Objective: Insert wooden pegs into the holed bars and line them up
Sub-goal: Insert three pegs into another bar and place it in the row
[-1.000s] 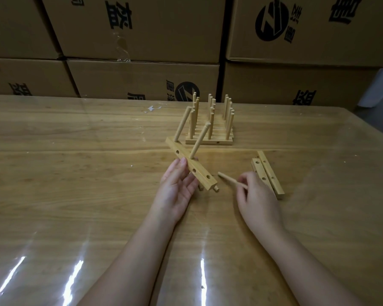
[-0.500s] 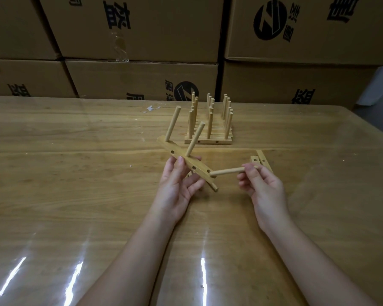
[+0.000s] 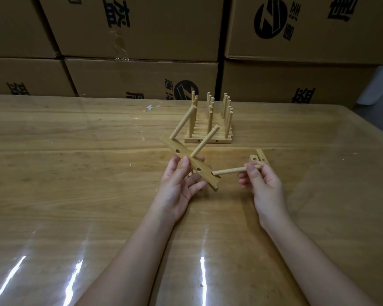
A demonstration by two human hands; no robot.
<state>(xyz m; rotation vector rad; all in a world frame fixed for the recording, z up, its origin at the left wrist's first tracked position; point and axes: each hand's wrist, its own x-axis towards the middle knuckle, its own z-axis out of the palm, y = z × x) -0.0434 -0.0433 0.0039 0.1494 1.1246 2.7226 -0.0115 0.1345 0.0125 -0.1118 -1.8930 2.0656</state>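
Note:
My left hand (image 3: 179, 184) grips a holed wooden bar (image 3: 187, 160), lifted off the table and tilted, with two pegs (image 3: 205, 141) standing out of it. My right hand (image 3: 262, 184) pinches a loose wooden peg (image 3: 228, 171) and holds its tip against the bar's near end hole. Behind them several finished bars with upright pegs (image 3: 209, 127) stand lined up side by side. Two bare holed bars (image 3: 260, 156) lie on the table just beyond my right hand.
The wooden table (image 3: 75, 173) has a glossy transparent cover. Stacked cardboard boxes (image 3: 142, 40) form a wall along its far edge. A small scrap of white tape (image 3: 150, 107) lies near the back of the table.
My right hand picked the peg off the table and brought it left to the bar's end hole. My left hand raised and tilted the bar.

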